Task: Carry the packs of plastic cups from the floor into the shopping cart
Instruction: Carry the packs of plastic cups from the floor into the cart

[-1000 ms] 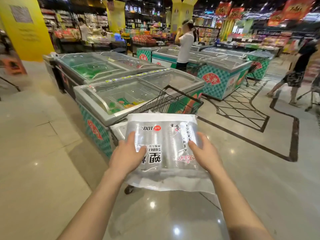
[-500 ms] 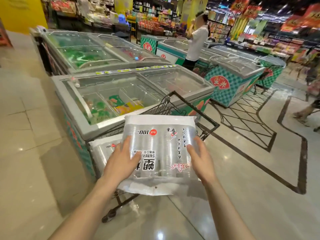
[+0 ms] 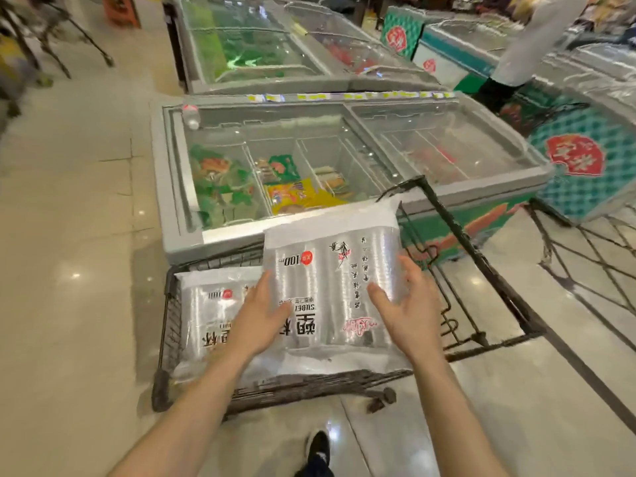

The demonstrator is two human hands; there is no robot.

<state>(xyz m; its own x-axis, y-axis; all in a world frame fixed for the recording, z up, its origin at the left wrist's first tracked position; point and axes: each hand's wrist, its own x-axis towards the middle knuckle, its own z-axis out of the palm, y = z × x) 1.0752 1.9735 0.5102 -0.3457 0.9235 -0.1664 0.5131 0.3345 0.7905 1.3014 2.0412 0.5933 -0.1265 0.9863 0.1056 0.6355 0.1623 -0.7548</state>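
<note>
Now the left hand point(image 3: 260, 321) and right hand point(image 3: 409, 313), both flat and open, pressed the pack of cups point(image 3: 330, 270) from each side over the cart point(image 3: 465, 235), its long way pointing away

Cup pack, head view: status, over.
Left hand, right hand: open, flat against pack. Pack over cart, not yet released. Second pack already in, left side. Nothing blocking.

1. A glass-lidded chest freezer point(image 3: 168, 208) stood just beyond the left hand point(image 3: 257, 320), holding green packets point(image 3: 220, 180) and a yellow packet point(image 3: 299, 196).
2. A teal freezer point(image 3: 585, 187) stood well off past the right hand point(image 3: 409, 313).
3. A black shoe point(image 3: 318, 449) stood on the glossy floor point(image 3: 69, 304), nearer than both hands.
</note>
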